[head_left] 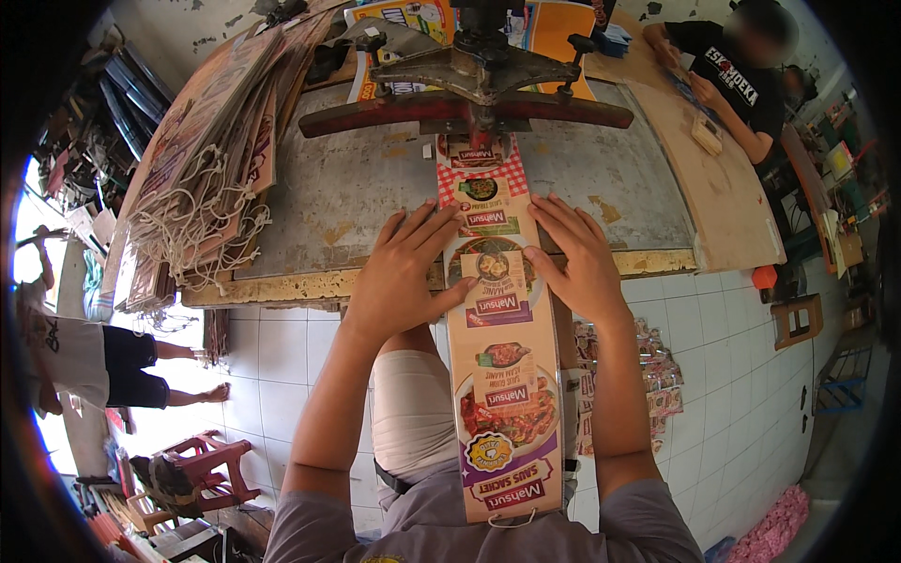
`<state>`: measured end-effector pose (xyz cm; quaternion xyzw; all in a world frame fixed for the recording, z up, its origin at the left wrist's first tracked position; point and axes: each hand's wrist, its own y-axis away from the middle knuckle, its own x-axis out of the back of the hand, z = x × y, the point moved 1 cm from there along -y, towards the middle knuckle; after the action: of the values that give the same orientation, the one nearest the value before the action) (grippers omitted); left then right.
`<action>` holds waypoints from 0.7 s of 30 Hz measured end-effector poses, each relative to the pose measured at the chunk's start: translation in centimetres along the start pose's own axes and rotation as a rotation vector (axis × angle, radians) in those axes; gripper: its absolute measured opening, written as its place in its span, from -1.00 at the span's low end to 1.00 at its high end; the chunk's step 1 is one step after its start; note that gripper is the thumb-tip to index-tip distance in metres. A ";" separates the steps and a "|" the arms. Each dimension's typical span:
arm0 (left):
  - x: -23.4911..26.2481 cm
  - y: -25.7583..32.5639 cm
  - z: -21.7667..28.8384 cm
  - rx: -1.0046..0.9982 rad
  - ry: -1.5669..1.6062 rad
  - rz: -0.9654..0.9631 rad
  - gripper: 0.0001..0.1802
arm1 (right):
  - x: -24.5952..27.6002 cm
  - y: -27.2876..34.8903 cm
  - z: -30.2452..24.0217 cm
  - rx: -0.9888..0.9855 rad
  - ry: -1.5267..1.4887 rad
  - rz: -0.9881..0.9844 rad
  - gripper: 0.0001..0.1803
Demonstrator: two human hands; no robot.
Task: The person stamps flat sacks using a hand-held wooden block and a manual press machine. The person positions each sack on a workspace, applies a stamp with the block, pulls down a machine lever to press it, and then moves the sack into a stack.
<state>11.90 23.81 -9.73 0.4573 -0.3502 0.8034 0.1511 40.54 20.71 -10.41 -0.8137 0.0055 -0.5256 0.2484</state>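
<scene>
Red, white-lettered labels (497, 305) dot the strip (504, 334); left grip (399, 274) and right grip (584, 270) spread wide.

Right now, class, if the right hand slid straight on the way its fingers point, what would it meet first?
Past the long printed strip at its side, the right hand would probably meet the red crossbar; the bar's height is unclear here, so the hand might pass beneath it.
</scene>
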 end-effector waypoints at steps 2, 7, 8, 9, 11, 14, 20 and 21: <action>0.1 0.0 0.0 -0.001 -0.005 -0.003 -0.18 | 0.0 0.0 -0.1 0.001 0.000 -0.001 -0.36; 0.1 0.1 0.1 -0.001 0.001 -0.005 -0.18 | 0.0 0.0 0.0 -0.001 0.013 -0.002 -0.36; 0.2 0.1 0.1 -0.001 0.002 -0.006 -0.18 | 0.0 0.0 -0.1 -0.001 0.007 -0.002 -0.36; 0.2 0.1 0.1 -0.003 0.004 -0.004 -0.18 | 0.0 0.0 -0.1 -0.001 0.005 -0.001 -0.36; -0.1 0.3 0.0 0.004 -0.005 -0.015 -0.18 | 0.1 0.1 0.0 0.006 -0.020 -0.002 -0.38; 0.1 0.7 0.5 0.031 -0.029 -0.026 -0.16 | 0.9 -0.2 0.9 0.011 -0.111 -0.022 -0.43; 0.2 2.3 2.0 0.080 -0.064 -0.024 -0.17 | 6.9 -2.2 15.8 -0.192 0.150 0.190 -0.57; 0.1 2.3 2.0 0.081 -0.058 -0.019 -0.17 | 8.0 -2.7 19.6 -0.229 0.205 0.219 -0.56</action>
<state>11.84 20.76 -9.99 0.4896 -0.3170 0.8018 0.1299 60.31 28.73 -8.81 -0.7734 0.1790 -0.5715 0.2079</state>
